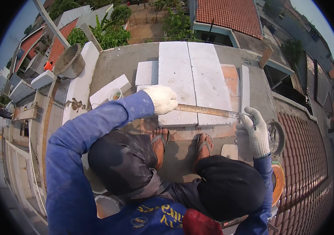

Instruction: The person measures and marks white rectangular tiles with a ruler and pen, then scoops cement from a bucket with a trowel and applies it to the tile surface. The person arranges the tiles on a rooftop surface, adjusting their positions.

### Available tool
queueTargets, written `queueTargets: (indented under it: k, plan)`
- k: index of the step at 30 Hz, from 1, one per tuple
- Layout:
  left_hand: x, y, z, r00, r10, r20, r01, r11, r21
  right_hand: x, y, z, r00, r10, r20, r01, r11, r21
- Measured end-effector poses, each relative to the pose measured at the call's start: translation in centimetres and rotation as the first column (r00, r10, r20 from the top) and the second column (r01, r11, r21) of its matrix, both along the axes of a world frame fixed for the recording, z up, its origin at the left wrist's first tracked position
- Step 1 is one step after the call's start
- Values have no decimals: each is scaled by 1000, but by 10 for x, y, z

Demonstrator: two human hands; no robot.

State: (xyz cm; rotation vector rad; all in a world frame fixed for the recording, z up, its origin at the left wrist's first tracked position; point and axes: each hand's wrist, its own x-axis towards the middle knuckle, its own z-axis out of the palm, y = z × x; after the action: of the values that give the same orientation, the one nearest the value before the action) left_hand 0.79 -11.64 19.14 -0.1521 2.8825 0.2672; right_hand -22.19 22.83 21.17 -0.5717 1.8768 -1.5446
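Observation:
White gloves cover both of my hands. My left hand is closed over one end of a yellowish measuring tape, and its case, if any, is hidden. The tape runs to the right across two long white lightweight blocks lying side by side. At the tape's other end, my right hand pinches it beside the right block, with some fingers stretched out. A small dark thing shows at the right hand's fingers, too small to name. Further white blocks lie under and beside the long pair.
A loose white block and a small cup lie to the left. A mortar-stained tub stands on the left wall. Right of me are a dark bucket and an orange bucket. Tiled roofs drop away beyond the slab's edge.

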Motion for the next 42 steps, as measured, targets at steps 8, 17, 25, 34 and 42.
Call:
queueTargets:
  k: [8,17,25,34,42]
  plan:
    - [-69,-44,0,934,310,175,-341,922,184,-83,-103,-29,971,219,-91,-200,963,183]
    - [-186,-190,-81,856,499,133,-513,851,113,-239,-298,-118,990,143,-5,-140,978,154]
    - [-236,-294,-106,780,624,-35,-625,778,-57,-377,-377,-170,994,-62,-93,74,988,135]
    - [-277,-351,-147,713,698,-66,-700,702,-129,-420,-479,-242,943,-51,-328,118,975,186]
    - [-291,-352,-133,687,726,39,-686,665,-295,-407,-478,-246,873,0,-488,167,940,298]
